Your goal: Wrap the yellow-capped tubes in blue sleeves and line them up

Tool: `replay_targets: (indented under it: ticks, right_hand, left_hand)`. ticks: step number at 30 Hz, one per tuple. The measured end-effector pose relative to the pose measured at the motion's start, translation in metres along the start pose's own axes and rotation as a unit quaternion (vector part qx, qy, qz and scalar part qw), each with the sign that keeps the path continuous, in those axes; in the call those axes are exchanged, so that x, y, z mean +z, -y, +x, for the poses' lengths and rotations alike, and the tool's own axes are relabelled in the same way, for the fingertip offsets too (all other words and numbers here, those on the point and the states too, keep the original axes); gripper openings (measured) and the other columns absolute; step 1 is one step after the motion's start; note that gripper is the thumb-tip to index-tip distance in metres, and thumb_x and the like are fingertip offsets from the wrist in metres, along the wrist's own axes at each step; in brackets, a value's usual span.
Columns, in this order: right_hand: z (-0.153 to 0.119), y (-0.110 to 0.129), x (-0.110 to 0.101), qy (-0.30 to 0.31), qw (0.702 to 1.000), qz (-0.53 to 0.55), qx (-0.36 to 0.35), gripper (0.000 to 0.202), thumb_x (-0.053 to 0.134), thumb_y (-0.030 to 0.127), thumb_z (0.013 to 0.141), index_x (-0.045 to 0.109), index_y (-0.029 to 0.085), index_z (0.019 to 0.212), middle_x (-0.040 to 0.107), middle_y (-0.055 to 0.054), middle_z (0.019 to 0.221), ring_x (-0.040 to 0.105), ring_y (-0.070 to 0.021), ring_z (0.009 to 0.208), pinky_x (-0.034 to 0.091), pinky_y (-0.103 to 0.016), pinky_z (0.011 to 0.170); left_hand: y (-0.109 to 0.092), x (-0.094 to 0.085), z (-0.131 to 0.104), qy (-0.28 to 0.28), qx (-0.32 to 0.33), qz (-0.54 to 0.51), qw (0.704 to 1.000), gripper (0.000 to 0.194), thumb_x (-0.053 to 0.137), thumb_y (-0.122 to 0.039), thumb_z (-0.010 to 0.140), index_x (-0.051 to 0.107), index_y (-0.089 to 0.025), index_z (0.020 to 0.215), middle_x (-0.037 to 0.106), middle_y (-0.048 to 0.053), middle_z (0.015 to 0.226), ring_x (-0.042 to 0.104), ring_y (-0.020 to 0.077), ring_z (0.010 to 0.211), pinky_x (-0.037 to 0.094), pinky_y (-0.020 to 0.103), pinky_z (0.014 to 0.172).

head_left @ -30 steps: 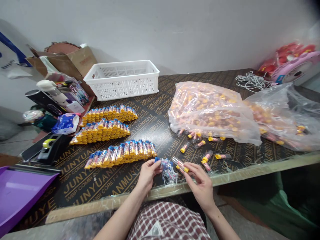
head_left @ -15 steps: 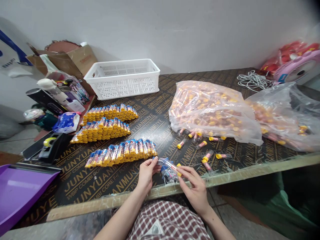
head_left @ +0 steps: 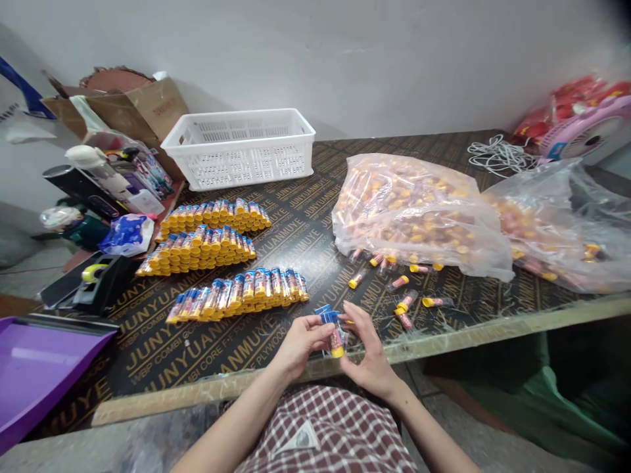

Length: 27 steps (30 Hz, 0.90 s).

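Near the table's front edge, my left hand (head_left: 302,343) pinches a small clear tube (head_left: 336,340). Its yellow cap points down toward me, and pink contents show through its wall. Blue-topped plastic pieces (head_left: 327,314) are at and behind the tube's upper end; I cannot tell whether they are fitted on it. My right hand (head_left: 369,355) is just right of the tube, thumb and fingers apart around its side. Left of my hands lie stacked rows of labelled tubes (head_left: 246,289) with blue tops and yellow ends. Loose yellow-capped tubes (head_left: 406,301) lie to the right.
A large clear bag (head_left: 409,217) of yellow-capped tubes lies at right, with a second bag (head_left: 566,230) beyond it. A white basket (head_left: 246,161) stands at the back. At left are a tape dispenser (head_left: 91,282) and a purple dustpan (head_left: 44,374); a pink fan (head_left: 586,131) is far right.
The tube has turned from lying slantwise between both hands to cap-down in my left hand. My right hand has let go of the cap end and spread its fingers.
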State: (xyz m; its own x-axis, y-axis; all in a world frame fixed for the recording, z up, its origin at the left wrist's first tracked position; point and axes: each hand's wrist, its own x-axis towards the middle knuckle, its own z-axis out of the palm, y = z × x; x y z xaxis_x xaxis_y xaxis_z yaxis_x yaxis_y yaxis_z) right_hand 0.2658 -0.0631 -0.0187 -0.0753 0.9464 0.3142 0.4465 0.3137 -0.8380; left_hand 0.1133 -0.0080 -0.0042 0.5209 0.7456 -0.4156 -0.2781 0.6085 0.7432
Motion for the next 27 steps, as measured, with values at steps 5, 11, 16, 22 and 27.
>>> replay_targets:
  ticks: [5,11,16,22,27]
  right_hand:
    - [0.0022,-0.0024,-0.0032,0.063,0.996,0.059,-0.009,0.083,0.049,0.006,0.063,0.024,0.026,0.139,0.037,-0.008,0.140,0.040,-0.0247,0.127,0.040,-0.043,0.103]
    - [0.0000,-0.0027,0.0001,0.046,0.995,0.086,-0.003,0.079,0.050,0.007,0.061,0.030,0.024,0.136,0.046,-0.008,0.133,0.048,-0.0237,0.120,0.042,-0.040,0.102]
    - [0.0001,0.0006,0.0013,0.029,0.994,0.106,-0.012,0.080,0.049,0.007,0.061,0.028,0.024,0.137,0.046,-0.009,0.133,0.049,-0.0236,0.120,0.042,-0.040,0.101]
    - [0.0010,-0.0002,0.0028,0.021,0.993,0.113,-0.014,0.081,0.049,0.007,0.061,0.027,0.023,0.137,0.047,-0.009,0.133,0.050,-0.0244,0.120,0.044,-0.040,0.100]
    - [0.0011,-0.0005,0.0063,0.020,0.992,0.123,-0.011,0.080,0.049,0.007,0.061,0.027,0.024,0.137,0.046,-0.009,0.133,0.049,-0.0244,0.120,0.043,-0.040,0.100]
  left_hand:
    - [0.0051,0.0037,-0.0044,0.006,-0.022,0.014,1.000,0.035,0.078,-0.034,0.061,0.070,-0.010,0.086,0.067,0.007,0.076,0.059,0.0121,0.063,0.045,0.023,0.062]
    - [0.0081,0.0043,-0.0055,-0.006,-0.028,0.012,1.000,0.039,0.079,-0.033,0.059,0.068,-0.009,0.088,0.068,0.009,0.078,0.060,0.0132,0.064,0.045,0.024,0.062]
    - [0.0092,0.0058,-0.0057,-0.014,-0.027,0.016,0.999,0.039,0.079,-0.034,0.059,0.068,-0.009,0.086,0.067,0.008,0.076,0.059,0.0123,0.062,0.044,0.022,0.060]
    - [0.0076,0.0073,-0.0080,-0.019,-0.029,0.002,0.999,0.039,0.080,-0.035,0.057,0.067,-0.009,0.084,0.066,0.007,0.073,0.059,0.0119,0.061,0.043,0.021,0.058]
    - [0.0059,0.0081,-0.0092,-0.027,-0.028,-0.017,0.999,0.037,0.081,-0.035,0.054,0.066,-0.010,0.077,0.066,0.005,0.069,0.059,0.0115,0.059,0.043,0.022,0.058]
